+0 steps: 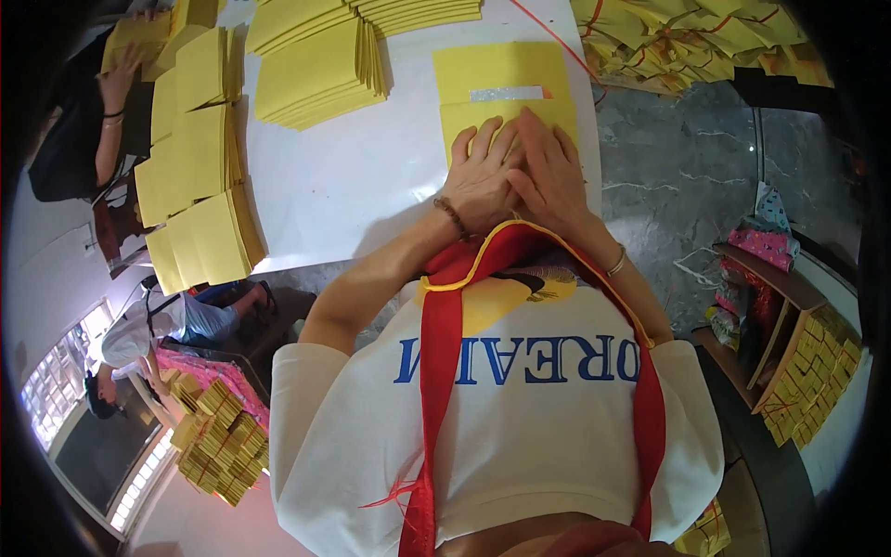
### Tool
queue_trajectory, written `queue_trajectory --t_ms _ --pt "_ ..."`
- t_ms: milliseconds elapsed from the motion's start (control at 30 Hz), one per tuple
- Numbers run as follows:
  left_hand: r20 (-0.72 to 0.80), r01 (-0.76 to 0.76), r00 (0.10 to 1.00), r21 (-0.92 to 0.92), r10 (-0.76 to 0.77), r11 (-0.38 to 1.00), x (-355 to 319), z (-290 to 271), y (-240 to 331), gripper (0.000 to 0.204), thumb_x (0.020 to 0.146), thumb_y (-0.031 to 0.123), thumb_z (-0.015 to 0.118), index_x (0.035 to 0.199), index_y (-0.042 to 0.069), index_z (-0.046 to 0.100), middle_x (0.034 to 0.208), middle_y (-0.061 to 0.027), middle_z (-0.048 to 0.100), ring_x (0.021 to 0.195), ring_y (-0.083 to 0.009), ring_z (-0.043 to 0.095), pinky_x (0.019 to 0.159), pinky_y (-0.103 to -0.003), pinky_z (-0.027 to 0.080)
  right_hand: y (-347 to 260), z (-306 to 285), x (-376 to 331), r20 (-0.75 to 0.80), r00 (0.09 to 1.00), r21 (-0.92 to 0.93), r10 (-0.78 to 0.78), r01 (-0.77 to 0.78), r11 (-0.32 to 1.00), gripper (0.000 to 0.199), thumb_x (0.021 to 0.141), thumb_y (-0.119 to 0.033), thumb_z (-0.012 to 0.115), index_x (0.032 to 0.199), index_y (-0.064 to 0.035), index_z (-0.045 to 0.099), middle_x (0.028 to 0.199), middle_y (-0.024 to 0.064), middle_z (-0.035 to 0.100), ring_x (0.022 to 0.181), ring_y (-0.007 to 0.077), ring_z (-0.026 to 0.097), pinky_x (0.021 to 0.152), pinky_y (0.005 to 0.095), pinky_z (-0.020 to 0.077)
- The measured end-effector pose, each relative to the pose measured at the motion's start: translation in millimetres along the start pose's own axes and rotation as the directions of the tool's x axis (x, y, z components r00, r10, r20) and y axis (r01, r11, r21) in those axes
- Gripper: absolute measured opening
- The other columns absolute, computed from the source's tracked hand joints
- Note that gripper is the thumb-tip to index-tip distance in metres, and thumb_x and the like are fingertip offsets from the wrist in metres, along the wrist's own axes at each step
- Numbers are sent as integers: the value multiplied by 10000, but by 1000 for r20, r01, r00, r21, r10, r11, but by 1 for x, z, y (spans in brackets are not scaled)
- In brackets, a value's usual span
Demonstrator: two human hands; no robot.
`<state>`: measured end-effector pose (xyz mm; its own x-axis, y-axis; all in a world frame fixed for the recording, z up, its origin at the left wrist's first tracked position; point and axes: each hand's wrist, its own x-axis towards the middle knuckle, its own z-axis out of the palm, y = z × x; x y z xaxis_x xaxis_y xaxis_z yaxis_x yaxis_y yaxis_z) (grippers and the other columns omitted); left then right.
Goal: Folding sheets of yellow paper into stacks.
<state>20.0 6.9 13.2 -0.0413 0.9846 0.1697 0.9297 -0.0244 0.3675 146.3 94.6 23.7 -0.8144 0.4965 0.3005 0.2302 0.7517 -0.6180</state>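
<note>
A yellow paper sheet lies near the right edge of the white table, its near part folded over. Along the fold shows a silvery strip with a bit of orange at its right end. My left hand rests flat on the folded part, fingers stretched out. My right hand lies flat beside it and partly overlaps it, fingers extended. Both press on the paper and cover its near portion. Neither hand grips anything that I can see.
Stacks of folded yellow paper stand on the white table, with more stacks along its left edge. A red cord lies at the far right. Two people sit or work at the left. Yellow bundles fill the far right.
</note>
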Motion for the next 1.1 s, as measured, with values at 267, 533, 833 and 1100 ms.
queue_trajectory --t_ms 267,533,833,1100 --pt "-82 104 965 -749 -247 654 -14 1 -28 579 748 92 554 1294 5 383 1330 -189 379 1222 -374 358 1028 -423 275 -10 12 3 147 989 -371 23 33 928 611 851 -328 517 1348 -24 335 1400 122 342 1310 274 299 1050 539 180" --pt "-35 -37 999 -106 33 994 -24 -20 -5 760 738 392 655 1320 6 354 1377 -226 321 1296 -388 266 1045 -493 228 -4 15 2 175 984 -468 32 55 882 615 821 -329 524 1328 -23 359 1404 113 331 1320 274 277 1046 567 171" --pt "-51 -104 994 -48 102 993 -16 -35 -6 760 753 351 644 1341 -5 320 1335 -254 359 1241 -385 347 1022 -472 275 5 18 1 167 986 -459 5 73 885 621 826 -334 511 1337 -21 347 1407 135 319 1332 284 250 1046 571 155" --pt "-63 -187 973 358 223 915 -14 -13 12 603 801 228 470 1367 67 338 950 -233 590 823 -309 547 680 -367 441 22 -15 6 357 901 390 247 -384 837 618 832 -153 505 1392 -23 278 1456 108 266 1365 254 185 1108 401 111"
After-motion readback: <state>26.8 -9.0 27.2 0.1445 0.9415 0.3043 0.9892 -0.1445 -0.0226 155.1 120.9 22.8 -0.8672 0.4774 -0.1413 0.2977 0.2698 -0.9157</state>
